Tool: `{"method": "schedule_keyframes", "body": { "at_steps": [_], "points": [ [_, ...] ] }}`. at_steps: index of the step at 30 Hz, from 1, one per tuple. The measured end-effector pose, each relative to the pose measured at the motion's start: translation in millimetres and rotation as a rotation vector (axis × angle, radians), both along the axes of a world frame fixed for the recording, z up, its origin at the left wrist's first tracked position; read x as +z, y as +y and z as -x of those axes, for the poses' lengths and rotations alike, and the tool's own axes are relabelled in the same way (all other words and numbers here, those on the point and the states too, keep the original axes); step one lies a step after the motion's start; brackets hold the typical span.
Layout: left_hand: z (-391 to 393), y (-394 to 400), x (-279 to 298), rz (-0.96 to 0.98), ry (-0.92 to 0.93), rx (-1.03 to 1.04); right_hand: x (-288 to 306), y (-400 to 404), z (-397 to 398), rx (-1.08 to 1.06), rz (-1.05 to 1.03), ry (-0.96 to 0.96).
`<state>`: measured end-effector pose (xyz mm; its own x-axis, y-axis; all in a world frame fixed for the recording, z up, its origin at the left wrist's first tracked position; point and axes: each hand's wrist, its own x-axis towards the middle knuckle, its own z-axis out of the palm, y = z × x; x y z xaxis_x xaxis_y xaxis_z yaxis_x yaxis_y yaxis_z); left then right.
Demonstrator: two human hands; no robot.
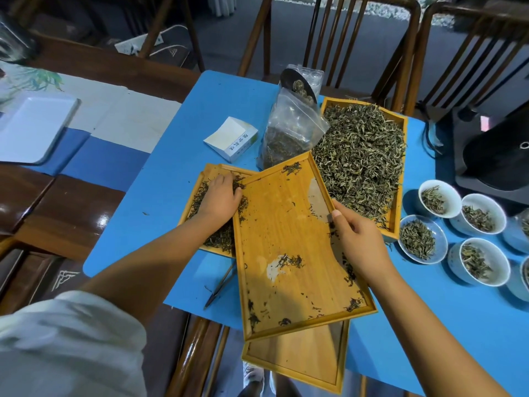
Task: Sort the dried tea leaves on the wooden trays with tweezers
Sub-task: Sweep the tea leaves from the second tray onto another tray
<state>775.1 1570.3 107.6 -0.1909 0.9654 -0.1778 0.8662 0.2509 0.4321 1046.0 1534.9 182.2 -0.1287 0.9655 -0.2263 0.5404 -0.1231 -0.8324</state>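
My right hand [357, 239] grips the right rim of a nearly bare wooden tray [289, 224], held tilted over the others, with only scattered dark leaf bits on it. My left hand [221, 197] rests palm down in a pile of dark tea leaves [220, 237] on the left tray [210, 170], fingers spread. A third tray [400, 121] at the back right is heaped with greenish dried leaves [360, 159]. A fourth, bare tray [300, 365] lies under the tilted one near the table edge. Tweezers [220, 287] lie on the blue mat, untouched.
Several white bowls [436, 202] with leaves stand at the right. A plastic bag of tea [289, 130], a small white box [232, 138] and a dark scoop [297, 84] sit behind the trays. A black device [498, 150] is far right; wooden chairs [329, 32] stand beyond the table.
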Motion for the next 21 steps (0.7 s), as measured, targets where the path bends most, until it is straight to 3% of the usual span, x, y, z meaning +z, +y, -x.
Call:
{"method": "schedule_keyframes", "body": {
  "at_steps": [10,21],
  "points": [
    [11,-3,1,-0.049,-0.116,-0.016,5,-1,2,-0.004,-0.053,-0.061],
    [20,-6,-3,0.043,-0.084,-0.074,6,-5,0,0.053,-0.079,-0.078]
  ]
}}
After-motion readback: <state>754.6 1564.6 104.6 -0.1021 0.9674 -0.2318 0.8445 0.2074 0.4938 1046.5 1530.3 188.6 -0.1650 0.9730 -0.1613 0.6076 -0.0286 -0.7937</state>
